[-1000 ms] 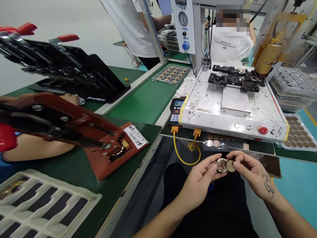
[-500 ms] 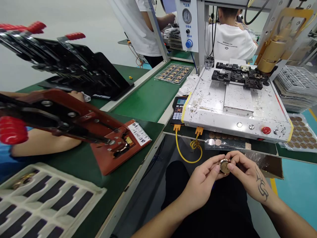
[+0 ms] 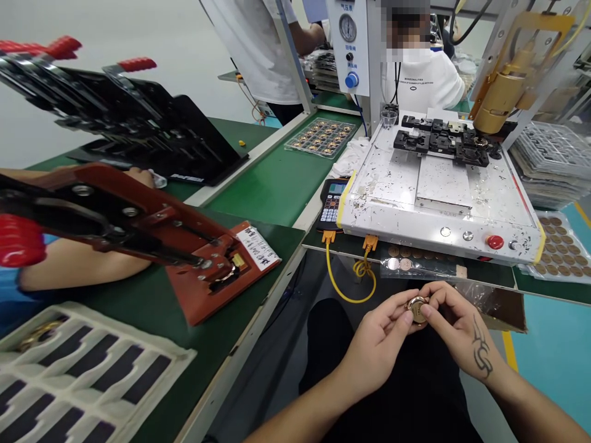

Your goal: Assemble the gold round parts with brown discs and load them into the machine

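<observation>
Above my lap I hold a round gold-coloured watch case (image 3: 418, 310) between both hands, its flat back with small markings facing up. My left hand (image 3: 379, 337) pinches the left rim with thumb and fingers. On the opposite rim, my right hand (image 3: 455, 323) is closed too, its thumb pressed on the edge of the back. Fingertips hide the underside of the case.
A dispensing machine (image 3: 438, 215) with black fixtures stands ahead, a handheld keypad (image 3: 333, 202) at its left. Leftward are a brown toggle press (image 3: 194, 271), a compartment tray (image 3: 180, 363) and another person's arm (image 3: 83, 264). A tray of gold parts (image 3: 295, 143) lies on the green belt (image 3: 258, 191).
The watch case is tilted slightly differently, and my right thumb has shifted a little left along its edge. The person in white across the machine has leaned left.
</observation>
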`<action>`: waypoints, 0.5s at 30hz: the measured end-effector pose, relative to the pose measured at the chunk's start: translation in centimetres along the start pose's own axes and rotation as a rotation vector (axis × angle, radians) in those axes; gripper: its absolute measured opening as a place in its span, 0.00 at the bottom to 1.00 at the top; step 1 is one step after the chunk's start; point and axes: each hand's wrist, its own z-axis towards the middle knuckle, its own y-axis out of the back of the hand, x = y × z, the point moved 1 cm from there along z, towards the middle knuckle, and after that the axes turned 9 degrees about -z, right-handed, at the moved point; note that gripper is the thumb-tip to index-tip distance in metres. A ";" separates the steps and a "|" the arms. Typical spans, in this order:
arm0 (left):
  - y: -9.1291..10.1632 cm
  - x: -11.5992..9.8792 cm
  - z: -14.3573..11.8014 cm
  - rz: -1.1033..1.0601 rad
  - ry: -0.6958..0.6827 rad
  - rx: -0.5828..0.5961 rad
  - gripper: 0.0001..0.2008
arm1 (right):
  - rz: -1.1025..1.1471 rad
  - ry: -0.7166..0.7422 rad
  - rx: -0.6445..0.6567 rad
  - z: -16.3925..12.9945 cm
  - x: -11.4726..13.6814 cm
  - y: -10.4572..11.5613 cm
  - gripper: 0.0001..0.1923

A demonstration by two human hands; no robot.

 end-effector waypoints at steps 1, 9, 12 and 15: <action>0.0 0.1 0.0 0.013 -0.006 -0.005 0.22 | -0.003 0.009 0.000 -0.1 0.0 -0.1 0.14; 0.5 0.8 -0.1 0.249 -0.117 -0.063 0.17 | -0.232 0.131 -0.103 -0.1 -0.5 -0.4 0.13; 0.9 0.6 0.0 0.346 -0.132 -0.022 0.19 | -0.306 0.143 -0.057 0.2 -1.1 -0.1 0.04; 1.2 -0.6 0.3 0.474 -0.111 0.053 0.26 | -0.361 0.287 0.074 0.6 -1.0 0.1 0.09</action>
